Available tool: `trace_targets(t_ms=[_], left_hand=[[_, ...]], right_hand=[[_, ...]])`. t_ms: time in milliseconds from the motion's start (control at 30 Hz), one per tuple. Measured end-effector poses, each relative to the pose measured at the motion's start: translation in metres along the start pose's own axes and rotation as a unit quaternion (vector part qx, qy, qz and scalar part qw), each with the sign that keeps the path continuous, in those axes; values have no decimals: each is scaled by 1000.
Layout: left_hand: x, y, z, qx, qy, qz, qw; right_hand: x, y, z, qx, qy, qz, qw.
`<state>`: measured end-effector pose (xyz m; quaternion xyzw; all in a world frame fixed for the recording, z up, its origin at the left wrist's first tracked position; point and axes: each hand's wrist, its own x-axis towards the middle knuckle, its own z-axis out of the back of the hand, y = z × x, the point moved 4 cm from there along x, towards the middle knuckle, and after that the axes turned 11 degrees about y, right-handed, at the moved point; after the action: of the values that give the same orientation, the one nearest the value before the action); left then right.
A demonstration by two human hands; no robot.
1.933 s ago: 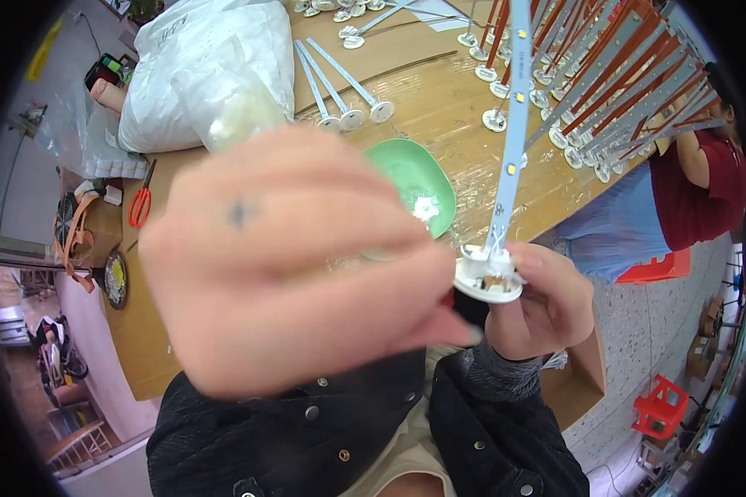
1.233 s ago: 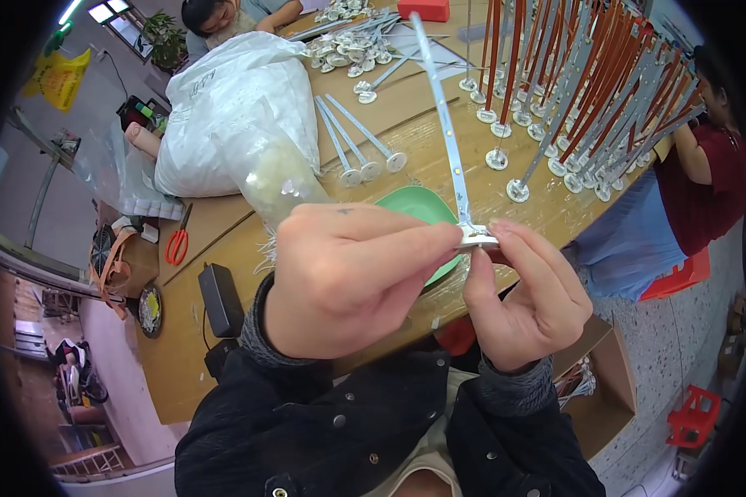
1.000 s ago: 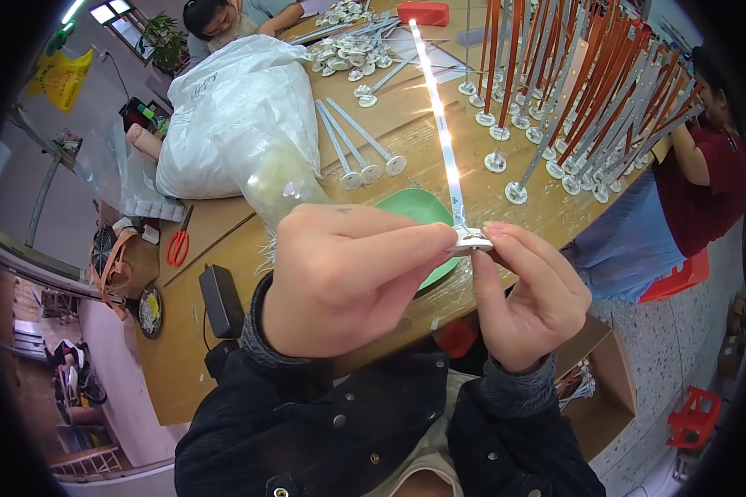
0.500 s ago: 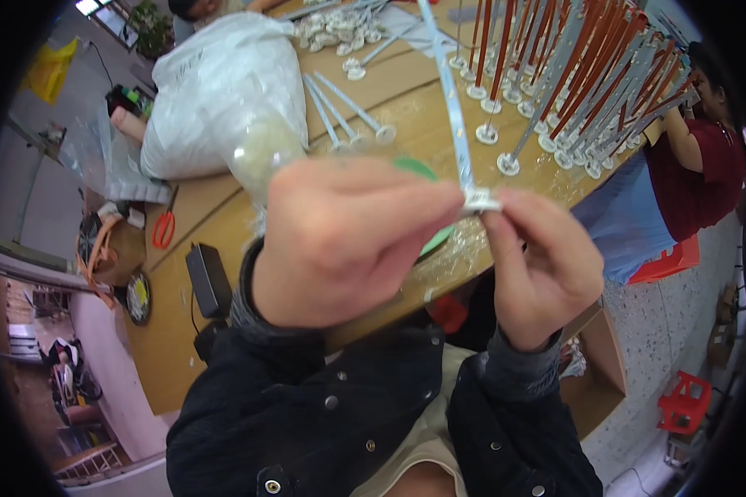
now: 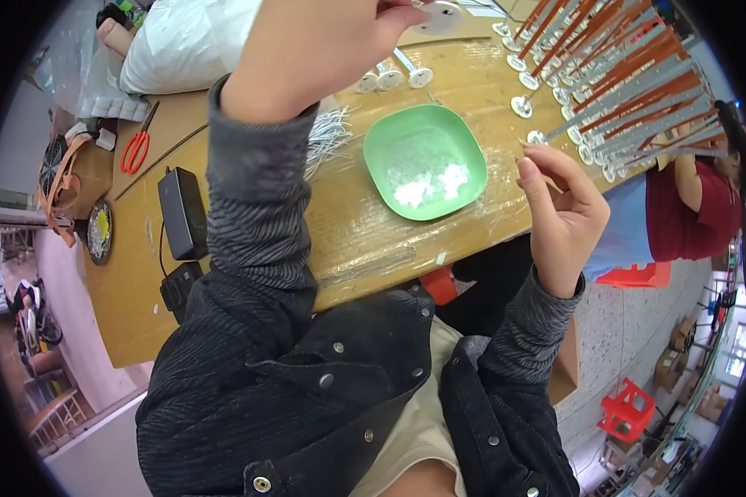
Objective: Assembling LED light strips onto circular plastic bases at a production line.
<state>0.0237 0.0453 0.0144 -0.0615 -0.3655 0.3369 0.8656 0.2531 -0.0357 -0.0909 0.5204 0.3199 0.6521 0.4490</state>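
My left hand (image 5: 323,41) is raised to the top centre of the frame, fingers pinched on the round white base (image 5: 439,16) of a part — most of it runs past the upper edge. My right hand (image 5: 559,211) hangs at centre right, fingers loosely curled and holding nothing, just beside the green dish (image 5: 427,161) of small white pieces on the wooden table (image 5: 348,240). Orange and grey rods (image 5: 622,74) on disc feet fill the upper right.
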Motion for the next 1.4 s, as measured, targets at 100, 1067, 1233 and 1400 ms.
trace_targets(t_ms=[100,1067,1233,1400], left_hand=[[3,26,-12,40,9,36,999],[5,85,-59,77,190,64,977],[4,74,-50,52,189,73,978],[2,64,-42,43,202,70,976]], right_hand=[[5,-16,-1,-18,-2,-19,1000],[26,-48,-54,-372,279,101,880],[25,-61,-58,-398,324,92,854],[23,-43,-65,-364,334,121,861]])
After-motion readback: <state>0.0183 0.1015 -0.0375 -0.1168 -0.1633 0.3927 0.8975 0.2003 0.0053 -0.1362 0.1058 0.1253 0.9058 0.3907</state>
